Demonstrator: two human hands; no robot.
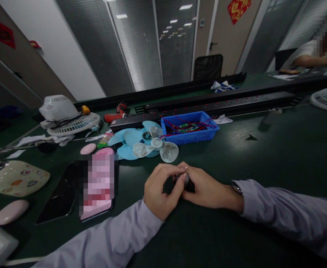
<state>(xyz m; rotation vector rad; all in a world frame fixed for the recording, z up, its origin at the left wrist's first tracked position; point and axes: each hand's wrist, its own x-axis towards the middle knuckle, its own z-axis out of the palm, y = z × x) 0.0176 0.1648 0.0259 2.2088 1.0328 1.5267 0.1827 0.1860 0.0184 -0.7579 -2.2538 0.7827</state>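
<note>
My left hand [159,190] and my right hand [208,188] meet low over the green tabletop, both with fingers closed around one small dark part with a silvery round end [186,178]. Fingers cover most of it, so I cannot tell its exact kind. Just beyond my hands lie fan blades: a greyish translucent set [169,152] resting on or against light blue ones [128,139]. Behind these, a blue plastic bin [191,138] holds small green circuit boards with red and blue wires.
At left lie a dark tablet [60,195], a pink-screened phone [99,186], a pink oval object [12,212] and a cream patterned object [21,178]. Farther back are a white fan housing [58,108] and an orange drill [113,116]. A person [305,56] sits far right.
</note>
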